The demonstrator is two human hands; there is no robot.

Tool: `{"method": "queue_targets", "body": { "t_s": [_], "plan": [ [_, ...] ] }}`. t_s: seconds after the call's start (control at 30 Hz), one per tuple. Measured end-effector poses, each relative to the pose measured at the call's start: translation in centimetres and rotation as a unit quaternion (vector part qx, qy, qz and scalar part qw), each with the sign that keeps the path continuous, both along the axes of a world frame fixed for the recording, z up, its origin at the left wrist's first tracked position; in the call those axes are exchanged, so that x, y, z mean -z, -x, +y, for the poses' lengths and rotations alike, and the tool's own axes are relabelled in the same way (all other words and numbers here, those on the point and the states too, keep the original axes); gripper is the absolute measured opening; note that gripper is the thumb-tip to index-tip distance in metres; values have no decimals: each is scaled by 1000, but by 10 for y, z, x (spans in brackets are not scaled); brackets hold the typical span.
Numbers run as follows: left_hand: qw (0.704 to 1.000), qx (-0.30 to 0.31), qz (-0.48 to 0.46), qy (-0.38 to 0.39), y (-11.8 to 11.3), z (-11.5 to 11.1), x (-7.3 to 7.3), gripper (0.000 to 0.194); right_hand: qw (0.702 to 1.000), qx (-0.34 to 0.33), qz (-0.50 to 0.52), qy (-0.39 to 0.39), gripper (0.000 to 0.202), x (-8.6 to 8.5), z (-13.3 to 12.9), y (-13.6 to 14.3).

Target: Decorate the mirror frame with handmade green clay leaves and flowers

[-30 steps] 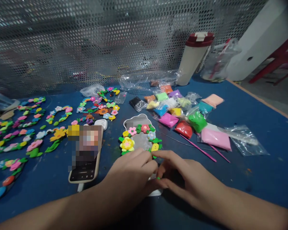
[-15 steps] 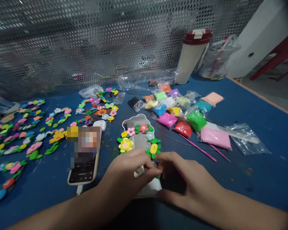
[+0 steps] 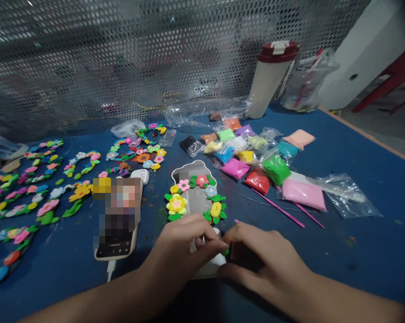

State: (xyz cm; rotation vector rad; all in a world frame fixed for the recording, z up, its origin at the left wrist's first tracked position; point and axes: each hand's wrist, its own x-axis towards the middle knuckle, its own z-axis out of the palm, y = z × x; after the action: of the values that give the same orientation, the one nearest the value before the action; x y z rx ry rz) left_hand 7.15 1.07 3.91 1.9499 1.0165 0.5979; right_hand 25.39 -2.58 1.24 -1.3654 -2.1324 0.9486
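Note:
In front of me lies a clear, wavy-topped mirror-like plate (image 3: pixel 197 197) edged with clay flowers, green leaves and a yellow smiling piece (image 3: pixel 216 209). My left hand (image 3: pixel 185 246) is over its lower part, thumb and forefinger pinched together. A small green bit (image 3: pixel 226 252) shows just under those fingertips; whether they grip it is unclear. Curled close by on the right, my right hand (image 3: pixel 273 255) has its fingertips near the left ones. A thin pink stick (image 3: pixel 236 220) pokes out above its forefinger, mostly hidden by the hand. A white shape (image 3: pixel 217 260) lies beneath the hands.
Left stands a phone (image 3: pixel 121 224) on a cable, beside a white earbud case (image 3: pixel 139 176) and several clay-flower frames (image 3: pixel 83 163). Right are bagged coloured clays (image 3: pixel 258 180), pink sticks (image 3: pixel 279 208), a clear bag (image 3: pixel 350 193) and a tumbler (image 3: pixel 273 80). Perforated metal (image 3: pixel 121 67) rises behind.
Both hands have shifted slightly downward, and the right hand has turned a little. The pink stick's tip now shows above the right forefinger. The decorated plate stays in place.

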Motion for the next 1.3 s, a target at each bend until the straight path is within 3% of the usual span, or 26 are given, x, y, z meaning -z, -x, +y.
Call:
{"method": "queue_targets", "body": {
  "t_s": [0.1,0.23,0.4,0.47,0.57,0.73,0.83,1.0,1.3],
  "plan": [
    [1000,3,-10,-2,-1,0,2,18,999,2,12,-38,4,-2,1,-1],
    [1000,1,-9,-8,-2,0,4,19,997,-17,36,-73,8,-3,6,-5],
    [1000,15,9,-8,-2,2,4,18,988,-55,-4,-145,18,3,9,-9],
    [999,12,16,30,-4,5,2,18,980,-61,-23,-189,19,5,10,-10],
    [982,-45,42,178,-6,16,-7,19,971,-37,-25,-234,21,3,12,-11],
    [948,-42,54,310,-5,42,-21,37,984,11,23,-175,17,-4,19,-16],
    [935,-36,65,348,-4,53,-20,37,991,35,48,-123,13,-4,22,-19],
    [926,-26,86,368,-7,63,-10,34,992,54,68,-92,13,-2,26,-23],
    [913,-26,130,385,-12,76,-6,28,994,31,73,-81,16,1,27,-24]
  ]
}}
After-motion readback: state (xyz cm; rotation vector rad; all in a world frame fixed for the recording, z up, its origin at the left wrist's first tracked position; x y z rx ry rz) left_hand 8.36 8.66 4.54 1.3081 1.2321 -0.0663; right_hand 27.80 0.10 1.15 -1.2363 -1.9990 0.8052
